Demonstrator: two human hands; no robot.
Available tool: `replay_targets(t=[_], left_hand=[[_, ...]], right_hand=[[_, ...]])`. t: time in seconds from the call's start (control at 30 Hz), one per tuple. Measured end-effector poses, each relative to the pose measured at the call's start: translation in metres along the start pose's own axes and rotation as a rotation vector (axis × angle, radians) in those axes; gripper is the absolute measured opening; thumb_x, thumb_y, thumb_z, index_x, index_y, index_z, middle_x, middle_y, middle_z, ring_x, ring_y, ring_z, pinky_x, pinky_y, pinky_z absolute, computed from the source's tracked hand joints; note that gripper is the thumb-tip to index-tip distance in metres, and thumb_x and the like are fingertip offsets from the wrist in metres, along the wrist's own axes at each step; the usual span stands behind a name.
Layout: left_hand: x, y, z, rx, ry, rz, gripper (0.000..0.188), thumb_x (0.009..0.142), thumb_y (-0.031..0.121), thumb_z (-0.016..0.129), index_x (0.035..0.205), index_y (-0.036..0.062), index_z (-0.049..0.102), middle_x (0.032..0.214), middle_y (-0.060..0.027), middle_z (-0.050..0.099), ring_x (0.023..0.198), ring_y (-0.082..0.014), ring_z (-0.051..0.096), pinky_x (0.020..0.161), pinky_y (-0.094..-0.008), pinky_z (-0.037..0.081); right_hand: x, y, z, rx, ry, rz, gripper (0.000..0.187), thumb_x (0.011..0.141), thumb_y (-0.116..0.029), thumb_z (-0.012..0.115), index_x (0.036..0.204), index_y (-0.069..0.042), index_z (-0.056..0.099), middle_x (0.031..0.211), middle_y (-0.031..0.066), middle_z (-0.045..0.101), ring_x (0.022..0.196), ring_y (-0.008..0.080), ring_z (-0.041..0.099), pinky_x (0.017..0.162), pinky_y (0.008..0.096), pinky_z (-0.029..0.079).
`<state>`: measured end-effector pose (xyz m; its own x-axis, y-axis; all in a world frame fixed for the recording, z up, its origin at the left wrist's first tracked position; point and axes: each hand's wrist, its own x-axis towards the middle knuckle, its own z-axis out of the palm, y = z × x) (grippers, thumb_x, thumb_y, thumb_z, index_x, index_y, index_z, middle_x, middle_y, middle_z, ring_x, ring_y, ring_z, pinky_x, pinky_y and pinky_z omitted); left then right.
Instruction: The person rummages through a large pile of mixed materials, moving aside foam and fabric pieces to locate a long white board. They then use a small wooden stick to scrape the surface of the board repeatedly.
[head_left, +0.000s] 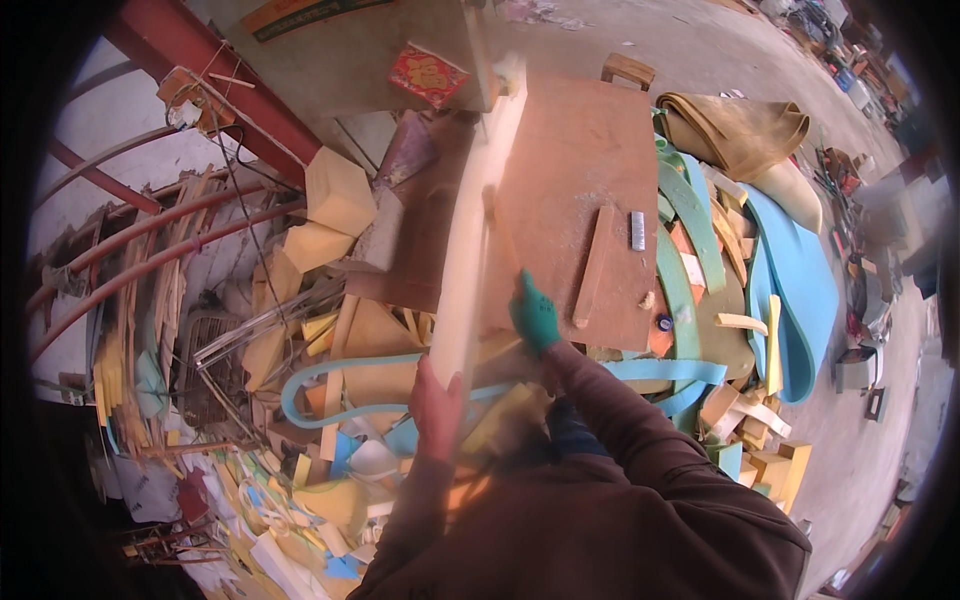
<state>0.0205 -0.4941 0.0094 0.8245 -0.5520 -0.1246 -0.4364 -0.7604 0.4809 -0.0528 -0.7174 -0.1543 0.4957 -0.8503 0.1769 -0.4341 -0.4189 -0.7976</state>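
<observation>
A long pale strip, seemingly foam (465, 250), runs away from me past the edge of a grey upright machine housing (370, 70). Its near end is in the grip of my bare left hand (437, 412). My right hand (536, 312), in a green glove, is closed on a thin wooden stick (506, 240). The stick points up and left, its blurred far end beside the strip. Beneath them lies a brown, dusty work table (560, 140). Right of my gloved hand, a wooden bar (595, 262) and a small silvery block (637, 231) rest on the table.
Foam offcuts (330, 500) are heaped at the near left. A looped blue strip (340, 365) crosses in front of me. Blue foam sheets (795, 300) and a folded brown sheet (735, 130) stand right of the table. Red steel beams (200, 70) rise at the far left.
</observation>
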Motion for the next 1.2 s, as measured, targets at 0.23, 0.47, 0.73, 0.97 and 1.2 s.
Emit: replay_targets(t=[0.23,0.47,0.73,0.97,1.2], left_hand=[[0.003,-0.003,-0.005,-0.017,-0.022,-0.028,0.062,0.094,0.025,0.079,0.145,0.0017,0.053,0.131,-0.0284,0.071,0.121,-0.0480,0.068,0.103,-0.0550,0.053],[0.019,0.001,0.001,-0.044,-0.051,-0.011,0.060,0.095,0.024,0.078,0.145,0.0010,0.053,0.132,-0.0282,0.070,0.123,-0.0471,0.067,0.104,-0.0535,0.053],[0.045,0.020,0.011,-0.025,-0.051,0.060,0.063,0.098,0.027,0.076,0.149,-0.0006,0.051,0.135,-0.0302,0.069,0.124,-0.0475,0.067,0.106,-0.0536,0.052],[0.085,0.046,0.016,0.021,-0.031,0.101,0.065,0.100,0.031,0.073,0.151,-0.0019,0.049,0.144,-0.0308,0.064,0.129,-0.0479,0.063,0.108,-0.0542,0.050],[0.065,0.014,0.003,-0.021,-0.051,0.056,0.071,0.091,0.029,0.080,0.149,0.0025,0.049,0.136,-0.0294,0.069,0.124,-0.0489,0.066,0.104,-0.0556,0.052]], right_hand=[[-0.111,-0.024,-0.044,0.051,-0.192,0.021,0.062,0.098,-0.009,0.063,0.159,-0.003,0.048,0.110,0.0294,0.074,0.096,0.0484,0.074,0.083,0.0554,0.058],[-0.100,-0.027,-0.033,0.044,-0.190,0.075,0.062,0.098,-0.005,0.061,0.158,-0.002,0.048,0.121,0.0263,0.074,0.105,0.0450,0.074,0.087,0.0516,0.059],[-0.073,-0.008,-0.016,0.002,-0.008,-0.093,0.058,0.101,-0.008,0.062,0.157,-0.001,0.049,0.122,0.0239,0.076,0.103,0.0448,0.075,0.088,0.0516,0.060],[-0.026,0.005,-0.009,0.023,-0.003,-0.122,0.069,0.096,-0.012,0.069,0.161,-0.003,0.046,0.119,0.0206,0.076,0.091,0.0405,0.077,0.077,0.0482,0.062],[-0.005,0.003,0.003,0.020,0.032,-0.032,0.064,0.096,-0.013,0.067,0.157,-0.006,0.050,0.106,0.0220,0.077,0.087,0.0419,0.076,0.074,0.0515,0.061]])
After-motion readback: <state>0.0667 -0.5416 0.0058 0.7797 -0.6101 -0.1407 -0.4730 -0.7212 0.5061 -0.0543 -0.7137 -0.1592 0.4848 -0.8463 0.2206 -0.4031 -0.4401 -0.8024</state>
